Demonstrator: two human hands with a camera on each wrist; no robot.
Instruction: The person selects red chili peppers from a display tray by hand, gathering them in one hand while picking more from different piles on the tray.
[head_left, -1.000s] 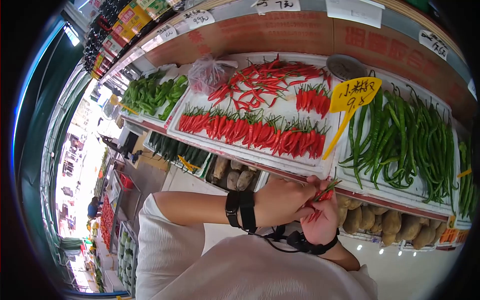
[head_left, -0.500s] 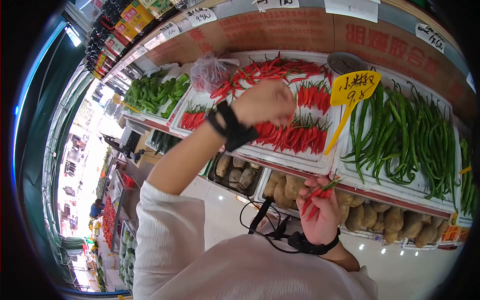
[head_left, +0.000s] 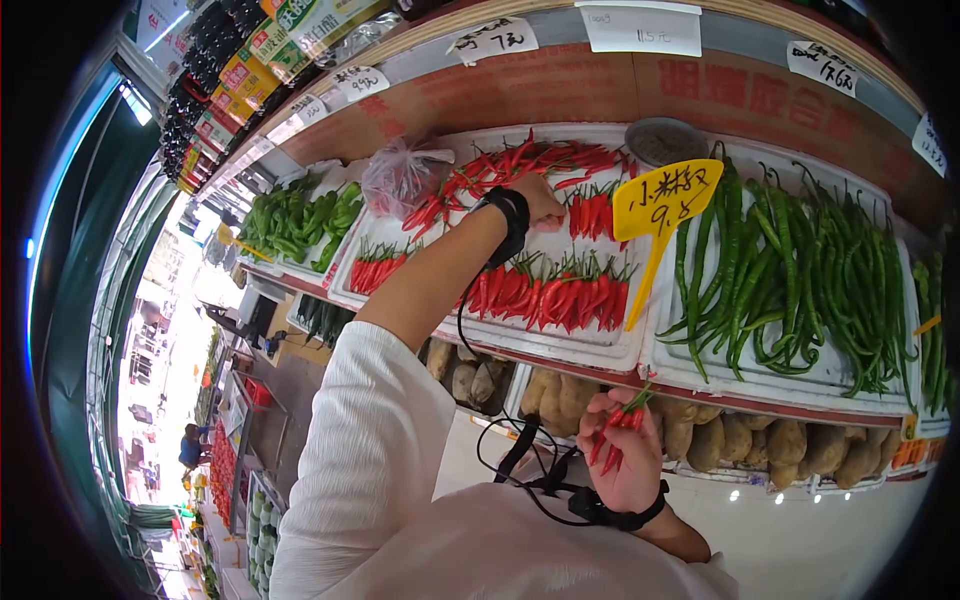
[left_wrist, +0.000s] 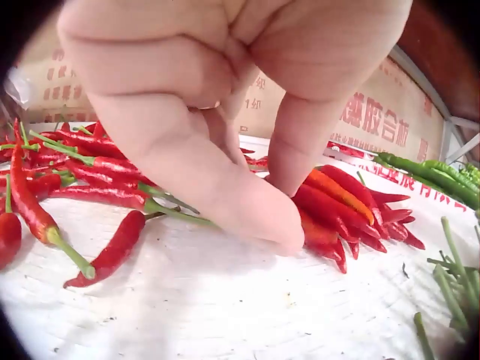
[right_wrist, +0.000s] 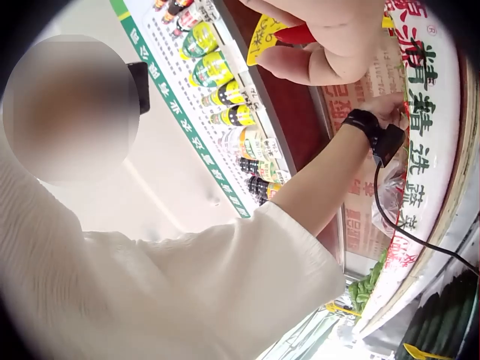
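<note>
My left hand (head_left: 540, 203) reaches over the white foam tray (head_left: 475, 330), between loose red chili peppers (head_left: 500, 160) and a short neat row of them (head_left: 590, 214). In the left wrist view its thumb and index finger (left_wrist: 255, 202) come together low over the tray, fingertips right at a bunch of red chili peppers (left_wrist: 337, 214); I cannot tell whether they pinch one. My right hand (head_left: 630, 465) holds several red chili peppers (head_left: 610, 440), green stems up, in front of the shelf. The right wrist view shows a red pepper (right_wrist: 296, 34) between its fingers.
A longer row of chili peppers (head_left: 550, 300) lines the tray's near side. Around it are a plastic bag (head_left: 400, 178), a yellow price sign (head_left: 665, 205), a metal dish (head_left: 665, 142) and long green peppers (head_left: 800, 270). Brown root vegetables (head_left: 700, 440) lie below. A cable (head_left: 480, 440) hangs between the arms.
My left hand has left my right hand and moved up and over the tray. The right hand keeps its peppers and stays low. The head view has shifted slightly.
</note>
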